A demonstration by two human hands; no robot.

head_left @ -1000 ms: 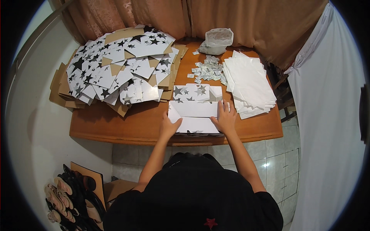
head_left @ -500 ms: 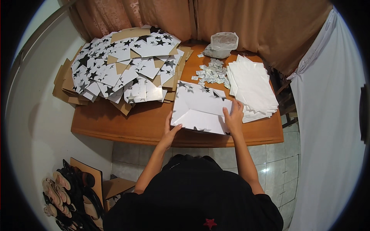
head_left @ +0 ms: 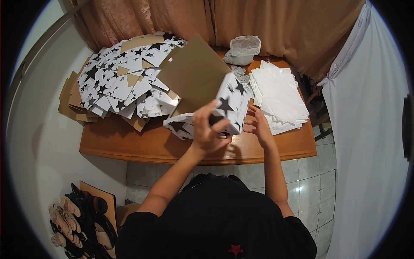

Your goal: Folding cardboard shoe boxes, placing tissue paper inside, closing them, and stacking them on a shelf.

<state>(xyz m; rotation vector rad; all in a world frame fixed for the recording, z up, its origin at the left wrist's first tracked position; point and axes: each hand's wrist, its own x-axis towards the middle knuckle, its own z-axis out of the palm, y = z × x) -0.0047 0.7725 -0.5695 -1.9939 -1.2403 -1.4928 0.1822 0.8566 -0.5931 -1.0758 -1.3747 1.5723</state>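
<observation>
A cardboard box, white with black and grey stars outside and plain brown inside, is tilted above the front of the table with its lid flap raised. My left hand grips its near corner, the fingers bent over the starred wall. Just right of the box, my right hand has its fingers apart and holds nothing; whether a fingertip brushes the box I cannot tell. Behind the box lie small pale packets, partly hidden by it.
A big heap of starred flat cardboard covers the left of the wooden table. White paper sheets are stacked at the right. A translucent plastic bag stands at the back. Shoes fill the lower left.
The box has been turned and lifted, so its brown inside and starred walls show. My left hand has moved up onto its near corner, and my right hand has come off its right edge.
</observation>
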